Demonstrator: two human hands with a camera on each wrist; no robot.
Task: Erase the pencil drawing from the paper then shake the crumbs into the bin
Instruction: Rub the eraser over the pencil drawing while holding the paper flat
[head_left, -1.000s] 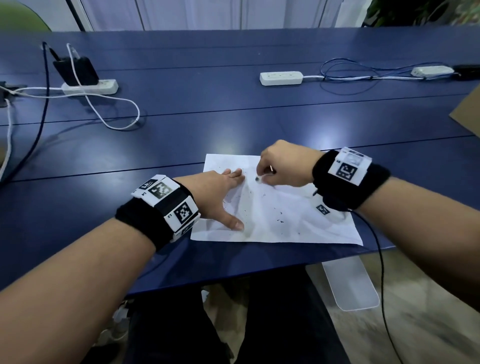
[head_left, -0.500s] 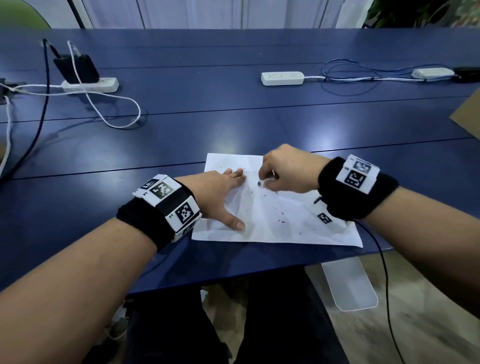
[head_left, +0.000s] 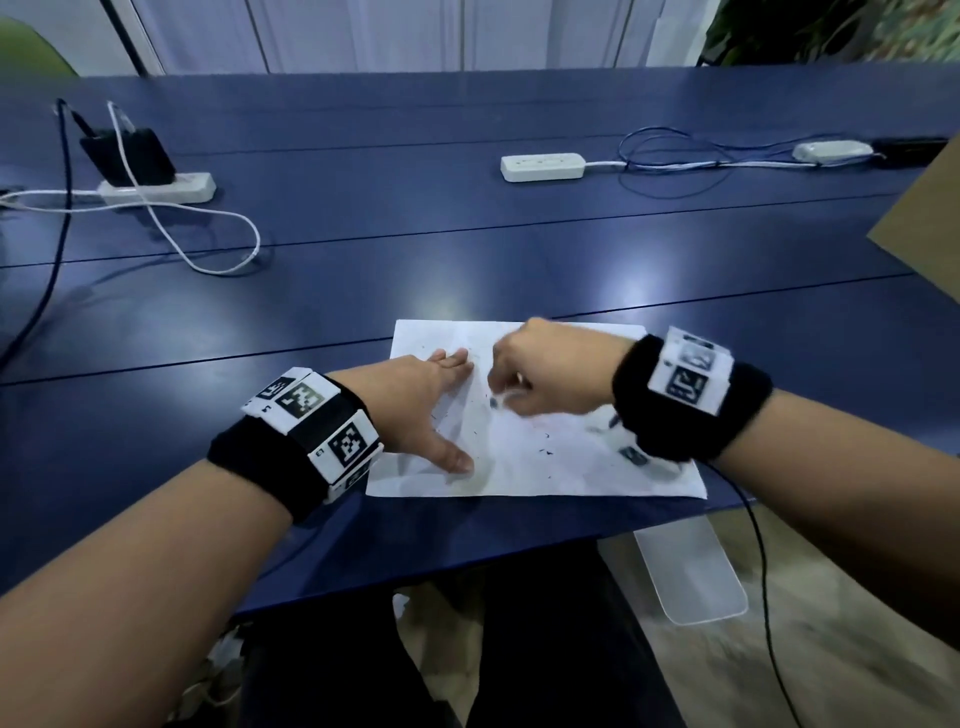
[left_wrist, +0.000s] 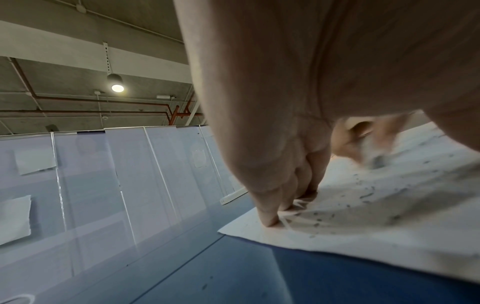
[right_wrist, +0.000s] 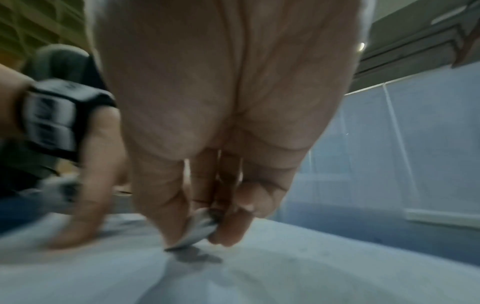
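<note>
A white sheet of paper (head_left: 561, 457) lies at the near edge of the blue table (head_left: 467, 249), speckled with dark eraser crumbs (head_left: 545, 451). My left hand (head_left: 431, 405) lies flat on the sheet's left part, fingers straight and spread, pressing it down; its fingertips (left_wrist: 270, 221) wrinkle the paper (left_wrist: 363, 226). My right hand (head_left: 540, 374) pinches a small grey-white eraser (right_wrist: 197, 228) between thumb and fingers, its tip on the paper (right_wrist: 259, 273) just right of my left hand (right_wrist: 85, 205). The right hand is blurred. No bin is in view.
Two white power strips (head_left: 156, 188) (head_left: 543, 166) with cables lie on the far table, a black charger (head_left: 127, 156) plugged into the left one. A brown cardboard corner (head_left: 924, 234) pokes in at right. A translucent white plastic piece (head_left: 685, 571) sits below the table edge.
My right hand with the eraser has shifted back and forth over the upper middle of the paper, now blurred. The left hand has stayed pressing the sheet.
</note>
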